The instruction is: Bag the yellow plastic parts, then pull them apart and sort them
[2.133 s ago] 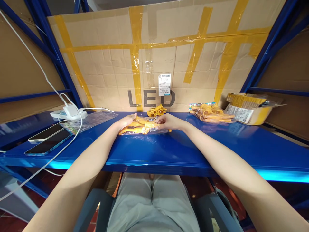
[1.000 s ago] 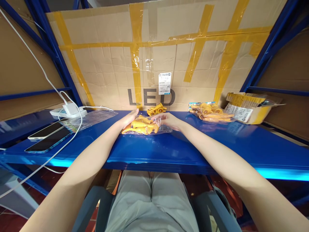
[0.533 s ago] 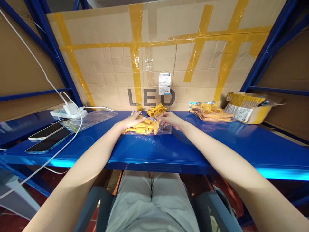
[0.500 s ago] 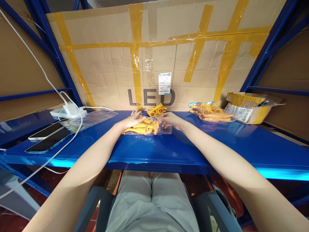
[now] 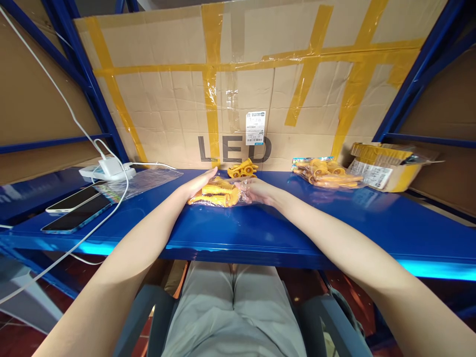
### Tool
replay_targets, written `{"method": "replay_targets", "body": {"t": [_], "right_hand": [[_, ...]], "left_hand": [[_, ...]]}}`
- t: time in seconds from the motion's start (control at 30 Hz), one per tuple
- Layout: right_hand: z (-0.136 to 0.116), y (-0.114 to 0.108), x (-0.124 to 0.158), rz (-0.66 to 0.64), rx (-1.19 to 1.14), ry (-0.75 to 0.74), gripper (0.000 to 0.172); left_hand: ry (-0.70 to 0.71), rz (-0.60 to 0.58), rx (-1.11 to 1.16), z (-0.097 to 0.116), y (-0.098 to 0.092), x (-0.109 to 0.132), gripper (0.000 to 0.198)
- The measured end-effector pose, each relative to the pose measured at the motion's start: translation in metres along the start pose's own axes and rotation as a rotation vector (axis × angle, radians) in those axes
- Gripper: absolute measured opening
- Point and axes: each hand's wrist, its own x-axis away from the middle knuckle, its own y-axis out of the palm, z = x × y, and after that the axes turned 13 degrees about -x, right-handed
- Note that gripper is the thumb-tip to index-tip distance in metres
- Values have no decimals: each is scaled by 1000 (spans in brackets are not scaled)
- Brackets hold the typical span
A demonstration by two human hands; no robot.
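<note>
Bag: clear plastic (image 5: 219, 192), with yellow pieces (image 5: 215, 200) inside, lying on the blue table (image 5: 238, 238) midway along its length, between the front and back edges.
Left hand: at the bag's left end (image 5: 197, 187), palm side against it; the fingertips are poorly seen, so I cannot tell whether it grips.
Right hand: grasping the plastic at the bag's right end (image 5: 256, 191), fingers bent.
Loose parts: yellow, in a small heap (image 5: 241, 169) at the table's back edge, just behind the bag, in front of the cardboard (image 5: 167, 109) lettered LED.
Second bag: more yellow pieces (image 5: 327, 174), by the back edge, right of the middle.
Box: open (image 5: 399, 176), just beside the second bag, towards the back right corner.
Phones: two, side by side (image 5: 78, 214), towards the front left corner.
Wrapper: clear, flat (image 5: 156, 179), between the phones and the back edge.
</note>
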Motion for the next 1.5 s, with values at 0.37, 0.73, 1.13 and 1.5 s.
{"method": "replay_targets", "body": {"t": [0.37, 0.73, 1.13, 1.5], "right_hand": [[8, 6, -1, 63, 52, -19, 30], [14, 2, -6, 25, 55, -99, 28], [3, 2, -4, 136, 5, -175, 8], [3, 4, 1, 42, 386, -296, 20]], "left_hand": [[-76, -36, -1, 12, 5, 11, 75], [-56, -69, -39, 14, 3, 12, 69], [17, 136, -613, 0, -8, -2, 72], [-72, 285, -893, -3, -28, -8, 79]]}}
